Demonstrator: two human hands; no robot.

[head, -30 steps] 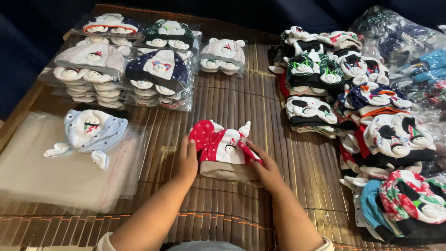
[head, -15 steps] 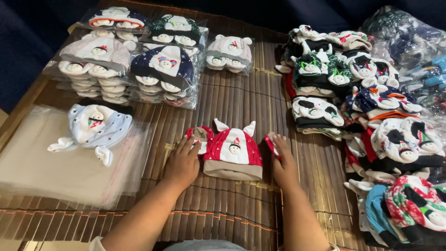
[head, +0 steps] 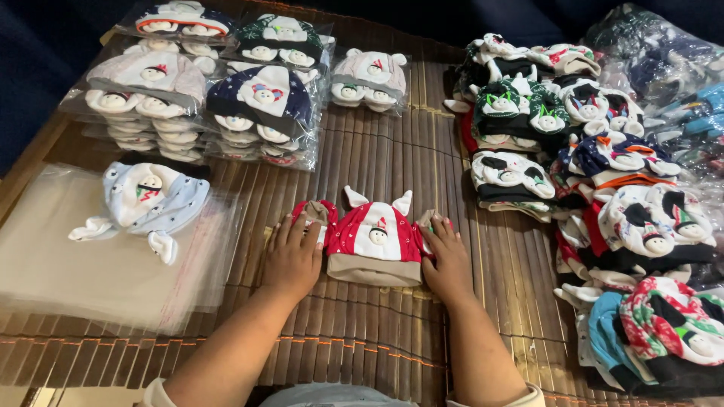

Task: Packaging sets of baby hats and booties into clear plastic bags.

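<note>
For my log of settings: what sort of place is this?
Probably a small packing spot for baby hats: clear bags, bagged stacks and loose piles lie on a slatted mat.

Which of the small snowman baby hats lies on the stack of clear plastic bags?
The pale blue star-print hat, left of the left hand. It lies loose and alone on the clear bags; the others are bagged, piled or on bare mat.

Left hand [head: 292, 255], right hand [head: 448, 256] flat beside red-white baby hat [head: 375, 237] on bamboo mat [head: 362, 332].
</note>
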